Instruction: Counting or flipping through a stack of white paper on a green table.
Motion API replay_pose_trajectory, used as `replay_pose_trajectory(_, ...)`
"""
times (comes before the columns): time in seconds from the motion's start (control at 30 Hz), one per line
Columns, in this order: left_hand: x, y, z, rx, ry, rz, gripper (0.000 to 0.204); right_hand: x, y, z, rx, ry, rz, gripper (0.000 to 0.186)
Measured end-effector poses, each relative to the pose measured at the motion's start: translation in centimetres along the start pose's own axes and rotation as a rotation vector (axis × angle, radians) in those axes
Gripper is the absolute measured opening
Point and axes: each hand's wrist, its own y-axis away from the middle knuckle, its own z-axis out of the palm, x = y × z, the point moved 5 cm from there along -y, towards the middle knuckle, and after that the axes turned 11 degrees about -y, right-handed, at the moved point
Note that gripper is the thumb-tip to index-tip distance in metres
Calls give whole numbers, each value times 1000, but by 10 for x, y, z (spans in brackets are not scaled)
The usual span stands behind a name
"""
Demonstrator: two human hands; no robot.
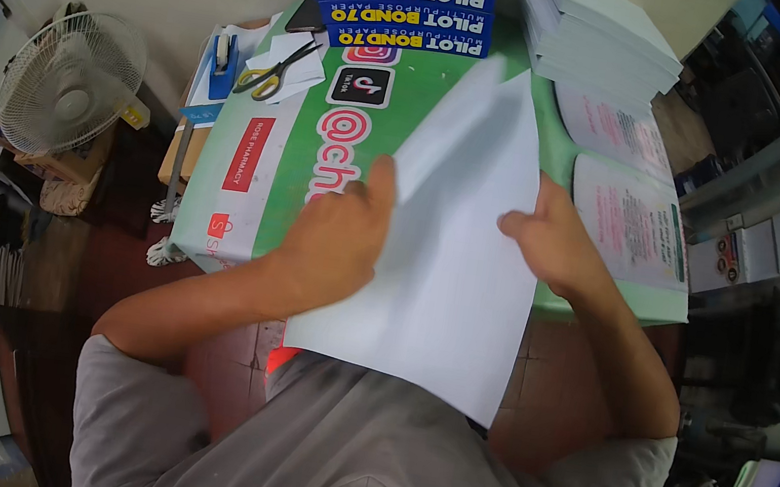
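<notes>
White sheets of paper [453, 292] are held up in front of my body, slanting over the near edge of the table. Their left part curves upward and blurs at the top. My left hand [339, 236] is closed on the left side of the paper, thumb raised and the other fingers curled. At the right edge, my right hand [555, 239] pinches the paper with its thumb on top; its other fingers are hidden behind it. How many sheets are held I cannot tell.
Blue paper reams [404, 1] stand stacked at the table's back, beside a tall white paper stack [604, 34]. Printed sheets [628, 217] lie right. Scissors [276, 73] and a blue stapler [223, 66] rest back left on the green-covered table [318, 84]. A fan [73, 89] stands left.
</notes>
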Motion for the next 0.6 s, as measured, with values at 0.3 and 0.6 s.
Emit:
replay_pose_trajectory(0.3, -68, -13, 26, -202, 1262, -378, 48, 38, 24, -44, -21, -591, 240, 44)
replay_pose_trajectory(0.6, 7, -28, -46, 45, 453, -76, 37, -17, 5, 9, -147, -232, 36, 33)
